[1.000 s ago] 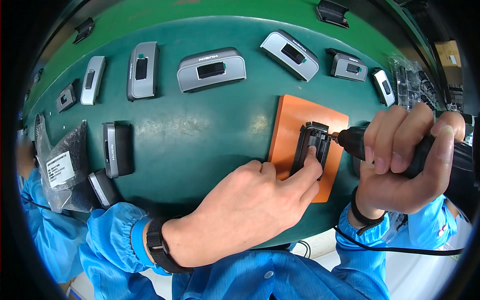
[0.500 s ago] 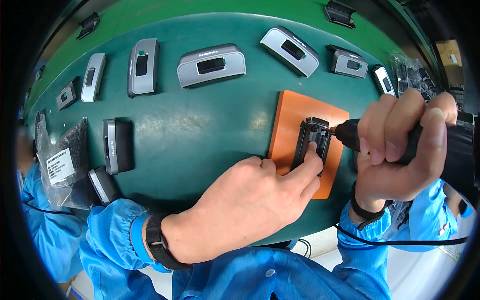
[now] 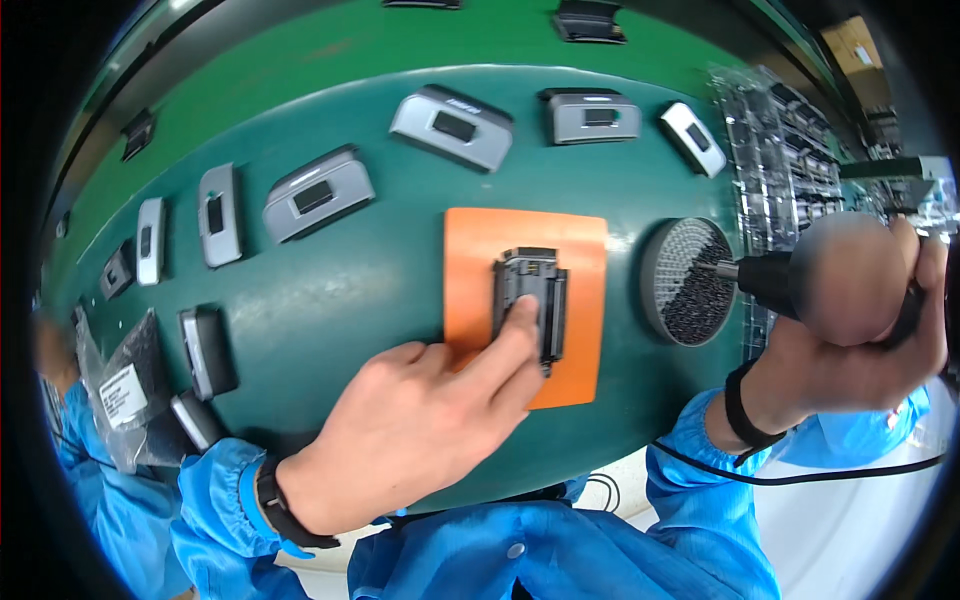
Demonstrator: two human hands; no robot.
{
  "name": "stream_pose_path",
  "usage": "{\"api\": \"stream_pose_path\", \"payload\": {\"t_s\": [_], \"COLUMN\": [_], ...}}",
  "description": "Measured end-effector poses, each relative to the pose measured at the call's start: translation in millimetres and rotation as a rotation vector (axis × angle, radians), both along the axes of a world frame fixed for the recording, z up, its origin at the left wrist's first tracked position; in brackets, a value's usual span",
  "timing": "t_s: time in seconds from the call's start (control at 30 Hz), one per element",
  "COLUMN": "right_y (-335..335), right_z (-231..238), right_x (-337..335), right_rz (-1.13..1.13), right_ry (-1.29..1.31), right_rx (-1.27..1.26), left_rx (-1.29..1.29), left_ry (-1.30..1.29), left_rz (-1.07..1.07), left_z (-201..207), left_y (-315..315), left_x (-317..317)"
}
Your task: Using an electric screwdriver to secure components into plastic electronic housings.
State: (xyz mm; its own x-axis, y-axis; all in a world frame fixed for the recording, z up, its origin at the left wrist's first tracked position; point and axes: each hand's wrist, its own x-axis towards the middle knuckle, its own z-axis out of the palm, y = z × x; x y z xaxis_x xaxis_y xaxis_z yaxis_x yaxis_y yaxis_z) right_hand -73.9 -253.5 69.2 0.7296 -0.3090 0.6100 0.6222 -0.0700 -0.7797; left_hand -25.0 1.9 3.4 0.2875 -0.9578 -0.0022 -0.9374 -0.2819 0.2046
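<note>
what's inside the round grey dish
The round grey dish holds small black pieces, probably screws, heaped toward its right. Its patterned floor shows at left; beneath the heap it's covered.

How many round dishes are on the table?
1: the grey dish, right of the orange block, at the tip of the driver. The right hand may hide others.

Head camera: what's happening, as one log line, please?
left hand: finger on black part | black part: on orange block | right hand: holds black driver | driver tip: over grey dish
</note>
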Motion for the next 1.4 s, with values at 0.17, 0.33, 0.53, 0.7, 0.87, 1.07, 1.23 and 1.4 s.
{"api": "stream_pose_path", "payload": {"t_s": [0.17,0.33,0.53,0.7,0.87,1.07,1.23,1.4], "right_y": [-8.8,-12.0,-9.1,-10.6,-12.0,-4.4,-8.2,22.0], "right_z": [-36.7,-52.9,-56.8,-57.9,-58.6,-59.3,-28.9,-3.1], "right_x": [0.6,5.0,8.8,8.7,7.4,12.2,-9.0,-23.2], "right_rz": [-0.109,-0.153,-0.209,-0.199,-0.156,-0.173,-0.149,0.032], "right_ry": [0.049,0.076,0.105,0.102,0.104,0.100,0.034,0.046], "right_rx": [0.050,0.045,0.032,0.056,0.078,0.063,0.108,0.095], "left_rx": [0.018,0.001,0.010,0.000,-0.005,-0.015,-0.027,-0.013], "left_ry": [0.112,0.135,0.149,0.156,0.144,0.179,0.190,0.183], "left_rz": [0.013,0.026,0.024,0.027,0.018,0.019,-0.003,0.032], "left_z": [6.6,5.6,5.5,3.7,3.5,2.6,-5.1,-6.6], "left_y": [-5.0,-8.0,-7.7,-6.9,-6.5,-1.4,-0.8,4.0], "left_x": [0.4,0.0,1.4,1.6,1.3,3.2,8.7,5.6]}}
